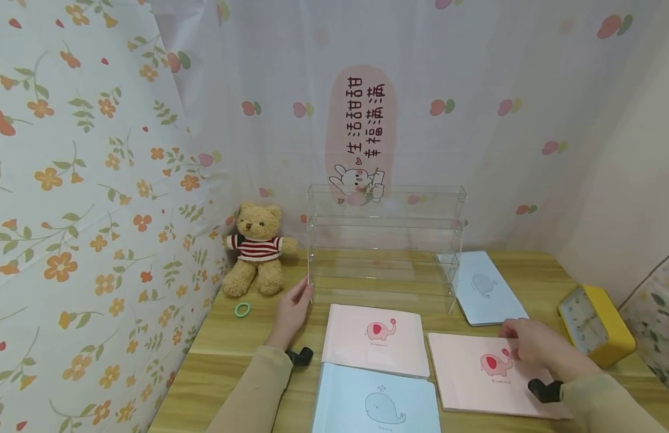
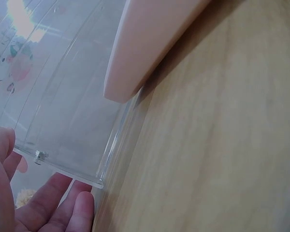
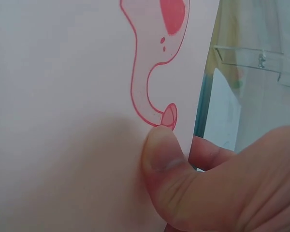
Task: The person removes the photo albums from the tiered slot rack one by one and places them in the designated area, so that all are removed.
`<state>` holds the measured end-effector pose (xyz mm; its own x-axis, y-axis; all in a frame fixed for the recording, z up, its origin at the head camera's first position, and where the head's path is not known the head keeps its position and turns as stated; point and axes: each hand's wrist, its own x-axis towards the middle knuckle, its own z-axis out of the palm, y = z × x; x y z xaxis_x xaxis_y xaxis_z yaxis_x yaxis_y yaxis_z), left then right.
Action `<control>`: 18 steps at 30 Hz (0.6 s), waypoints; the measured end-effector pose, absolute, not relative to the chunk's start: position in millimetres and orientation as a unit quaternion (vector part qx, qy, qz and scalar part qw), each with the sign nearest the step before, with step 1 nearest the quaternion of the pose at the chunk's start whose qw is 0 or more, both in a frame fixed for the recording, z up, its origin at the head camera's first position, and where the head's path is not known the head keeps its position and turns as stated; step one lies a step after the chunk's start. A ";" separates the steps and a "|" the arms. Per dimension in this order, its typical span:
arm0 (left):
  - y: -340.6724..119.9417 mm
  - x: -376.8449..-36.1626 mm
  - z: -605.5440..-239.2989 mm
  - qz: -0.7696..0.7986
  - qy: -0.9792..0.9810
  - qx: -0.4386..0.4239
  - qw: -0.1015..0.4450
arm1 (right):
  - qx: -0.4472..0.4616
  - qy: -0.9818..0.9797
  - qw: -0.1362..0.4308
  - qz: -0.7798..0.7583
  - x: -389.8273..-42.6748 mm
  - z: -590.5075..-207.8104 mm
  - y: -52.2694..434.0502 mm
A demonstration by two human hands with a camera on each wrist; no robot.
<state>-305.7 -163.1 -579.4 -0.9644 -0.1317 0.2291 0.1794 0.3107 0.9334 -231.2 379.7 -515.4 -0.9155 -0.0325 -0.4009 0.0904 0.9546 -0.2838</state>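
Here, right hand (image 1: pixel 534 347): my thumb (image 3: pixel 166 159) and fingers pinch the far edge of the pink notebook (image 1: pixel 488 373) at the table's front right.
Left hand (image 1: pixel 292 313): relaxed, straight fingertips (image 2: pixel 63 203) touch the clear acrylic shelf's (image 1: pixel 385 240) left front corner.
Hidden: my fingers under the cover.
Edges: blue notebook (image 1: pixel 488 288) just beyond; yellow clock (image 1: pixel 594 325) near the right rim.
Surface: wooden table (image 1: pixel 247 343), floral curtains around.

You're at what looks like a home desk nook: floral curtains (image 1: pixel 69 180) round a wooden table (image 1: pixel 231 343), a teddy bear (image 1: pixel 256 248), a yellow clock (image 1: pixel 594 325) and cartoon notebooks (image 1: pixel 374 337).
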 end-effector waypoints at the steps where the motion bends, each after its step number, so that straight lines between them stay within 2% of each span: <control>1: -162.9 -305.5 -579.3 -0.587 -0.798 -0.015 0.134 | 0.017 0.967 0.205 -0.151 -230.9 -515.8 380.0; 11: -164.6 -305.6 -578.5 -0.599 -0.787 -0.025 0.147 | 0.022 0.968 0.188 -0.167 -228.1 -519.0 380.4; 15: -168.2 -301.6 -571.8 -0.595 -0.788 -0.034 0.155 | 0.015 0.970 0.166 -0.175 -223.5 -521.5 377.8; 18: -171.1 -293.9 -553.9 -0.572 -0.797 -0.042 0.189 | -0.006 0.978 0.128 -0.164 -218.7 -521.4 375.3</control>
<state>-293.9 -171.1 -553.9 -0.9251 -0.1487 0.3493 0.2831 0.3429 0.8957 -218.7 375.3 -521.4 -0.9670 -0.0547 -0.2488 0.0296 0.9459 -0.3231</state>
